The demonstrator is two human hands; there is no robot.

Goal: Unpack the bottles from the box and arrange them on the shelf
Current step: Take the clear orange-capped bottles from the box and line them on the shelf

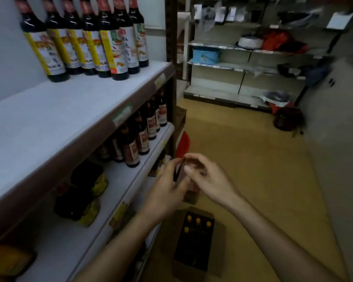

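At six o'clock on the floor, the box [219, 241] shows four yellow-capped bottles [198, 221]. My left hand [167, 192] and right hand [209, 181] pinch a dark thing [180, 176] at centre (too blurred to name). Bottles likely heavy, slick, breakable: I'd grip the shoulder.

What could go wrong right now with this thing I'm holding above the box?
1. The bottle, blurred here, seems pinched only between fingers of the left hand and right hand; a slip could drop it onto the yellow-capped bottles in the open box below.
2. The left forearm passes close to the dark bottles near the middle shelf's front edge; a bump might topple one.
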